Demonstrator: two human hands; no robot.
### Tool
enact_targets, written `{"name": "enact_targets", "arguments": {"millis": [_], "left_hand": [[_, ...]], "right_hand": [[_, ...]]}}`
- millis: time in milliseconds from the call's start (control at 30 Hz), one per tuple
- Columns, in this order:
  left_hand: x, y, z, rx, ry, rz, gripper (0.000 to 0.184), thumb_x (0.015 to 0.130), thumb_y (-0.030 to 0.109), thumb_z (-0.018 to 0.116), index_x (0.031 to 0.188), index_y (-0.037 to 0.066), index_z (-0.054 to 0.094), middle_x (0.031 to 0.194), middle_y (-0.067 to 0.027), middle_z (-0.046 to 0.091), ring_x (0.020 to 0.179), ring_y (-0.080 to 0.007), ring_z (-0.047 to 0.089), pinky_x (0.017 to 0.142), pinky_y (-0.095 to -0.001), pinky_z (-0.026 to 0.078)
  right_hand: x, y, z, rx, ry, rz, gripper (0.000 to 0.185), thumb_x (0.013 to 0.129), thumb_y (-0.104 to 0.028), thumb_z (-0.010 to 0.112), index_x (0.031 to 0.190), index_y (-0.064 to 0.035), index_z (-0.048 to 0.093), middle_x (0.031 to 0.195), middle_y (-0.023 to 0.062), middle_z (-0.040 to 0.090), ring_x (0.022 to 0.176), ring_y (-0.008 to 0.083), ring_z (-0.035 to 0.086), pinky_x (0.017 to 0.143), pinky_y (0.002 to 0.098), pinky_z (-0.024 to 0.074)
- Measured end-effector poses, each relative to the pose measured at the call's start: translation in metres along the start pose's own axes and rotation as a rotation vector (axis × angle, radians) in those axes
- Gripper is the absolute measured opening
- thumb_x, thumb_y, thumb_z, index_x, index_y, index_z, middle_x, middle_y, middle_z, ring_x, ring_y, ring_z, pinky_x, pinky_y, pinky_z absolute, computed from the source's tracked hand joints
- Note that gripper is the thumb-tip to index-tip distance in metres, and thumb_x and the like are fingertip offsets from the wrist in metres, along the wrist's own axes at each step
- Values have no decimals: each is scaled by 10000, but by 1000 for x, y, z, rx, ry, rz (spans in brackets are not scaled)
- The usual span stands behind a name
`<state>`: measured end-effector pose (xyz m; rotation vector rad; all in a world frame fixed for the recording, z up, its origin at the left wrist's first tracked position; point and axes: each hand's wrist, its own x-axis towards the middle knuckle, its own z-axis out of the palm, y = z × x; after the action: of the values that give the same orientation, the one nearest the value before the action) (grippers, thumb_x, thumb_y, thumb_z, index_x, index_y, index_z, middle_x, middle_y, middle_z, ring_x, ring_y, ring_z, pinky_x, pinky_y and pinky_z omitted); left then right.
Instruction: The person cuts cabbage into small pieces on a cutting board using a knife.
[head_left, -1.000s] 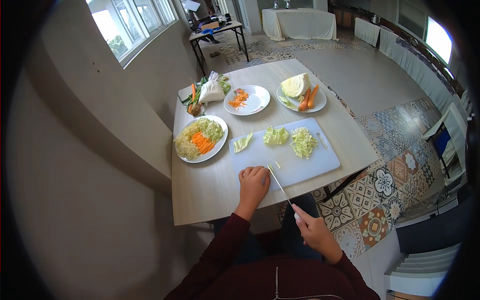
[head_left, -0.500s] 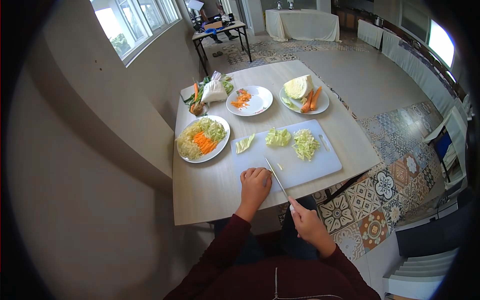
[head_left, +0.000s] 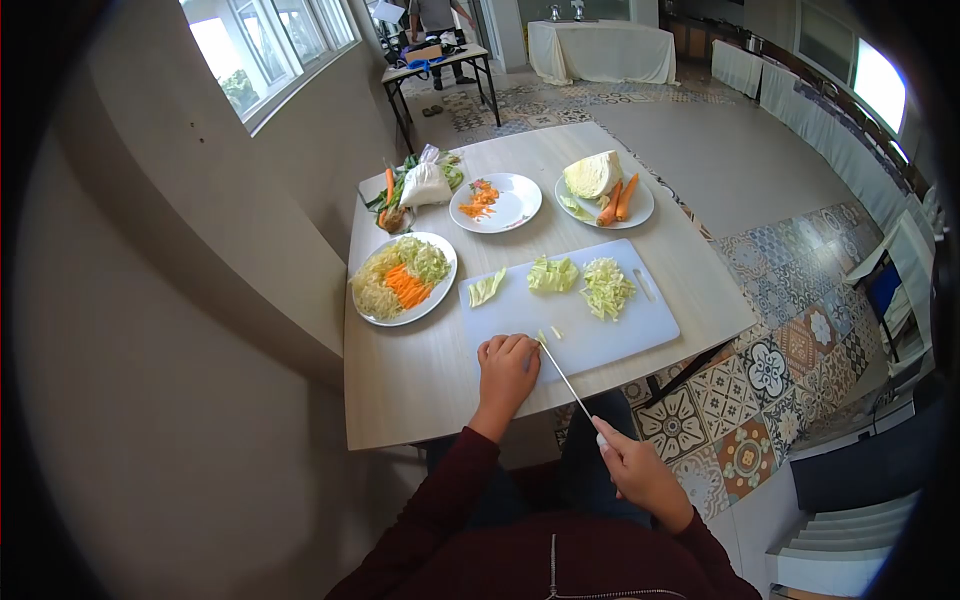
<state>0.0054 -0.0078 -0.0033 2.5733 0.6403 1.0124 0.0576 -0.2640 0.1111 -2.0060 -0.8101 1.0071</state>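
Fingers: our left hand [head_left: 510, 372] curls on the white plastic cutting board [head_left: 625, 335], hold unclear; our right hand [head_left: 640, 470] grips a white-handled metal knife [head_left: 568, 379].
Shredded: pale-green cabbage heap [head_left: 606, 287], board right.
Unshredded: pale-green cabbage pieces [head_left: 552, 274], board's far side; cream cabbage wedge [head_left: 593, 173], orange carrots [head_left: 627, 198] on round white plate [head_left: 641, 209].

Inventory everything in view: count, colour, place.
Table: 1, pale wood, centre
Cutting board: 1, white, table
Knife: 1, silver, board's near edge
Cabbage portions: 3, green, board
Plates: 3, white, table
Shredded vegetables: uncounted, mixed colours, left plate
Carrot bits: uncounted, orange, middle plate
Cabbage chunk: 1, pale, right plate
Carrots: 2+, orange, right plate
Bag: 1, white, table's far corner
Greens: uncounted, green, beside bag
Cluttered table: 1, pale, background
Draped table: 1, white, background
Person: 1, grey top, background
Window: 1, white, upper left
Left hand: 1, maroon sleeve, board's corner
Right hand: 1, maroon sleeve, knife
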Motion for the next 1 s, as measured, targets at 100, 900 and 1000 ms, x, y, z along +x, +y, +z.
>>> {"name": "enact_targets", "arguments": {"millis": [100,900,1000], "left_hand": [[0,0,0,-7,5,7,99,843,128,705,942,124,702,1002,-8,704,1005,-244,603,956,-433,390],[0,2,-3,-1,10,13,58,862,137,704,917,122,715,985,0,716,1001,-238,605,958,-431,388],[0,2,-3,-3,20,9,55,860,143,712,912,126,719,979,7,720,1003,-234,605,955,-426,389]], "right_hand": [[3,14,5,-32,77,-143,424,999,-151,508,1406,-35,534,892,289,672,787,464,661,692,472,533],[28,31,14,-149,272,-279,421,959,-200,585,1364,-84,598,891,251,692,767,398,691,698,413,527],[28,30,13,-142,263,-266,420,961,-196,583,1362,-73,595,871,254,685,739,389,683,687,406,520]]}}
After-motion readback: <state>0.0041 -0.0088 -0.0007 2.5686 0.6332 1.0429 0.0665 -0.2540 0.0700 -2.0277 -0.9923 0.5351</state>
